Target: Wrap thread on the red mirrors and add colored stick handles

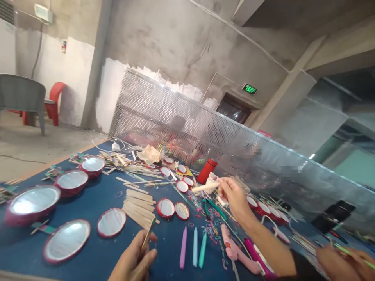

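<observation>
My left hand [134,255] at the bottom of the view is shut on a thin wooden stick [148,233], close to a stack of wooden craft sticks [139,207]. My right hand [234,198] pinches a white plastic tool [208,185] with a pale stick in its nose, above a scatter of coloured rubber bands [212,222]. Round shiny discs with red rims [111,222] lie across the blue table [96,193]. Lilac and teal wax sticks [195,248] lie below my right wrist, near a pink glue gun [234,246]. Another person's hand [336,263] at the lower right holds a green-tipped stick [351,253].
A red flask [207,171] stands at the table's far side beside a perforated metal screen [164,109]. A seated person [178,140] shows through the screen. Loose sticks, a crumpled paper bag [149,154] and a white charger [115,146] lie at the far edge.
</observation>
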The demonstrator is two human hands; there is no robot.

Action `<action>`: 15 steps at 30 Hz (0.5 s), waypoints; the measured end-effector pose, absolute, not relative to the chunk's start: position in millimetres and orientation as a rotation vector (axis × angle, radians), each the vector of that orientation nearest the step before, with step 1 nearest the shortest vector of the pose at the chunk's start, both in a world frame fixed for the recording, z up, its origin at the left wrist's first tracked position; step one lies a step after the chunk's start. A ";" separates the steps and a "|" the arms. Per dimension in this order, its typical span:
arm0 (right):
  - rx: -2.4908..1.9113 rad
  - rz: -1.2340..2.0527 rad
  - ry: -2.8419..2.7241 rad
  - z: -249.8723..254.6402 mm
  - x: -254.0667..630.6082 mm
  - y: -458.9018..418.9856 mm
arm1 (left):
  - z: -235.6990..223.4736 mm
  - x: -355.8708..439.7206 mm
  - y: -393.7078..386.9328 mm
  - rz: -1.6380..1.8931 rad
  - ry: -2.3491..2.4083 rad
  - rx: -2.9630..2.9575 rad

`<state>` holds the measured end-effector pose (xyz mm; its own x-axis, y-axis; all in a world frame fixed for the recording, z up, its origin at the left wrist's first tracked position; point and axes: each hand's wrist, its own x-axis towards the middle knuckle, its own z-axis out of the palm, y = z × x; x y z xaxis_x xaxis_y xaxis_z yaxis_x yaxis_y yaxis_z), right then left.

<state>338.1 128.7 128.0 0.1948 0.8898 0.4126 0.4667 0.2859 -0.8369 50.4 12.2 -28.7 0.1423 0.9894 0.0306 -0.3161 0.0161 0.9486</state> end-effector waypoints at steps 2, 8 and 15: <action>-1.314 0.675 -1.489 120.0 300.8 97.7 | -22.9 49.1 10.9 1.274 0.838 1.035; -1.253 1.142 -1.600 106.3 227.1 38.2 | -12.6 39.9 7.6 1.243 0.794 1.195; -1.213 1.142 -1.683 103.2 217.2 38.9 | -20.0 40.5 5.9 1.239 0.882 1.227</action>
<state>217.2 38.9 103.2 -0.2652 0.9614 0.0731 0.2876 0.1512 -0.9457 40.5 5.9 -20.0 0.1673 0.9774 0.1289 -0.1983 -0.0947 0.9756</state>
